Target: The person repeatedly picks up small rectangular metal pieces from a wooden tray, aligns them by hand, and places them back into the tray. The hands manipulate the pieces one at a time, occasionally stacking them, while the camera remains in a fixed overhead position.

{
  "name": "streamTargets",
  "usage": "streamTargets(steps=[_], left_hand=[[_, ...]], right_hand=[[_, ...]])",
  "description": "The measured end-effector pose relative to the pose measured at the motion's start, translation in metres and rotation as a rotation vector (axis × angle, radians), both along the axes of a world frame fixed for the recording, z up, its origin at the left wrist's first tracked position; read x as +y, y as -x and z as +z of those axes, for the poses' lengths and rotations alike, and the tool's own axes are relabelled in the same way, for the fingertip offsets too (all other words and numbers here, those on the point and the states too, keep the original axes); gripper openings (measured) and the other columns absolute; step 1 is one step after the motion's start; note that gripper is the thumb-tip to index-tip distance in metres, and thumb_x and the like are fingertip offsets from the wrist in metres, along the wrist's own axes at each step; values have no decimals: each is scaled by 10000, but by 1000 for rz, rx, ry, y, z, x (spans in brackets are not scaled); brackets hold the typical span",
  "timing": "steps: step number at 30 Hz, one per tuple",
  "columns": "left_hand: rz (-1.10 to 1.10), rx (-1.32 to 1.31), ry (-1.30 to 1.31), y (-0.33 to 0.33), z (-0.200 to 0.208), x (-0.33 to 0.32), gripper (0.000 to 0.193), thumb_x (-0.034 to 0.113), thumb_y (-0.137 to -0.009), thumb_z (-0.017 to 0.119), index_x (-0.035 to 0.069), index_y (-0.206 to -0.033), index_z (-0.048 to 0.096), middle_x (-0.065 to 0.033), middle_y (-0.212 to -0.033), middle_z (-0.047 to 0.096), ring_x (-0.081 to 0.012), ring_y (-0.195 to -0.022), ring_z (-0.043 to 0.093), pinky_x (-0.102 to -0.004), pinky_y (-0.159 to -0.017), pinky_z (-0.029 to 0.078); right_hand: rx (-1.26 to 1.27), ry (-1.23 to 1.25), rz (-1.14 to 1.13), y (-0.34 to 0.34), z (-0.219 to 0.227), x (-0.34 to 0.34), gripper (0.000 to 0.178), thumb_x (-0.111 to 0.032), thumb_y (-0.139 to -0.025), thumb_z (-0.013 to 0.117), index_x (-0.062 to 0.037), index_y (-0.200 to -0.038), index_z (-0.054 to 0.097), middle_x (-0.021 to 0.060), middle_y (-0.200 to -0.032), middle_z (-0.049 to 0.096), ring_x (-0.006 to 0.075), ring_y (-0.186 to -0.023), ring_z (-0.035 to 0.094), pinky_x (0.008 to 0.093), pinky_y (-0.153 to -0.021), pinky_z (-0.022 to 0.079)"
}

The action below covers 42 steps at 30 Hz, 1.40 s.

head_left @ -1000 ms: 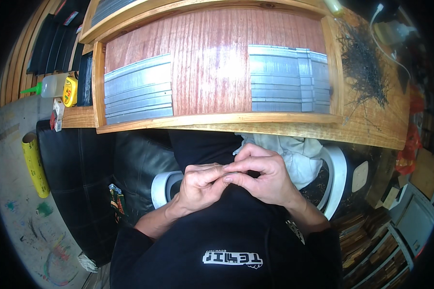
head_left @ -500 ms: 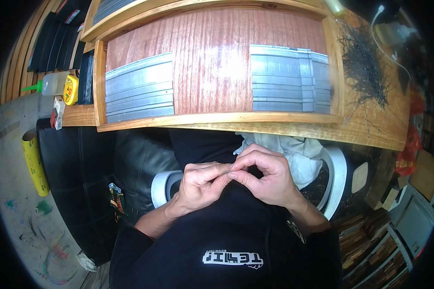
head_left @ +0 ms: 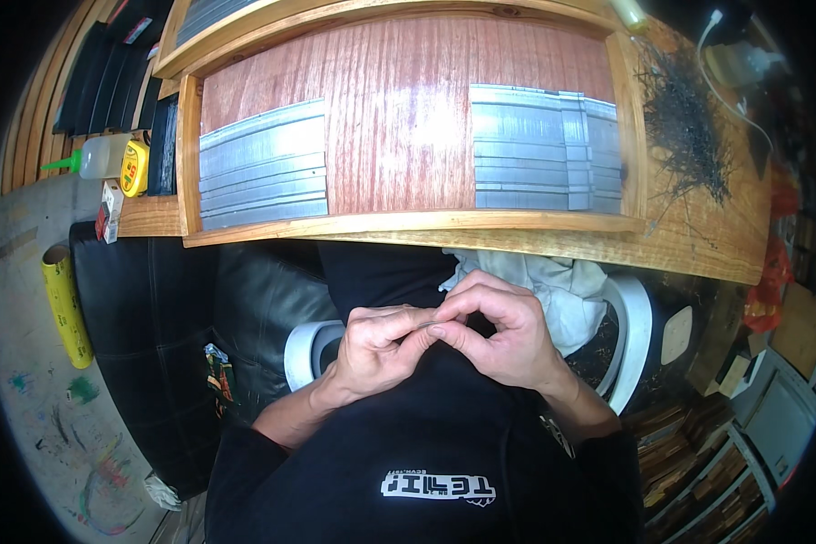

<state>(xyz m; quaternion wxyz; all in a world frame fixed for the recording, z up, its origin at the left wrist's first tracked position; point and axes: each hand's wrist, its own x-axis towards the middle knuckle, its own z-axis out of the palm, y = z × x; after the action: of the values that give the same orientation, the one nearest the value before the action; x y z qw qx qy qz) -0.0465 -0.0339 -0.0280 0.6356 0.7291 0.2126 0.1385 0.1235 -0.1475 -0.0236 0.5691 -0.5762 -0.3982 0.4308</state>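
Observation:
Over my lap, close to my chest, both hands meet with their fingertips touching. My left hand [head_left: 381, 349] is closed in a pinch of thumb and curled forefinger. My right hand [head_left: 508, 334] pinches from the other side, its thumb and forefinger rounded into a ring. A thin grey sliver [head_left: 428, 324] shows between the fingertips of both hands; most of it is covered, and its kind cannot be made out. Beyond the hands, a wooden tray [head_left: 417, 222] holds flat grey metal-like strips [head_left: 263, 168] on its left and more grey strips [head_left: 526, 150] on its right.
The tray rests on a wooden table [head_left: 698, 249], with a pile of thin dark offcuts [head_left: 684, 127] at right. At left are a green-tipped bottle [head_left: 100, 159], a yellow container [head_left: 134, 170] and a yellow roll [head_left: 66, 308]. A whitish cloth [head_left: 576, 304] lies by the white chair arm [head_left: 630, 335].

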Motion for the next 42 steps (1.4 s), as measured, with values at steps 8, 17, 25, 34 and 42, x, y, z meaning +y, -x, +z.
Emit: streamTargets(steps=[8,17,25,34,42], left_hand=[[-6,-9,-28,4,-6,-2,164,-21,-921,740,-68,-1076,760,-155,-804,752,-175,-665,715,-267,-592,529],[0,-7,18,2,-7,-2,148,-10,-915,765,-60,-1054,767,-144,-824,770,-170,-689,738,-260,-612,551],[13,50,80,2,-3,0,172,0,-914,782,-46,-1080,773,-193,-949,794,-250,-865,799,-302,-749,623],[15,37,57,3,-6,-1,164,0,-912,781,-48,-1069,774,-191,-923,791,-244,-823,794,-300,-706,612],[18,32,44,3,-7,-2,162,4,-915,778,-47,-1069,773,-192,-912,788,-249,-804,791,-303,-696,609]], right_hand=[[-32,-12,14,4,-1,0,165,2,-845,829,-12,-1008,810,44,-898,652,137,-775,638,267,-655,519],[-70,14,33,2,-1,1,175,-3,-844,834,-8,-1016,805,50,-883,667,135,-762,647,267,-654,524],[73,56,-1,-1,2,-3,147,35,-877,796,26,-1000,714,88,-922,708,142,-785,687,259,-708,558],[24,55,14,-3,5,-2,122,46,-879,780,25,-974,707,90,-922,708,153,-791,689,265,-711,560],[-8,46,28,-3,5,-2,118,50,-880,770,23,-972,702,92,-925,697,154,-788,684,268,-705,555]])
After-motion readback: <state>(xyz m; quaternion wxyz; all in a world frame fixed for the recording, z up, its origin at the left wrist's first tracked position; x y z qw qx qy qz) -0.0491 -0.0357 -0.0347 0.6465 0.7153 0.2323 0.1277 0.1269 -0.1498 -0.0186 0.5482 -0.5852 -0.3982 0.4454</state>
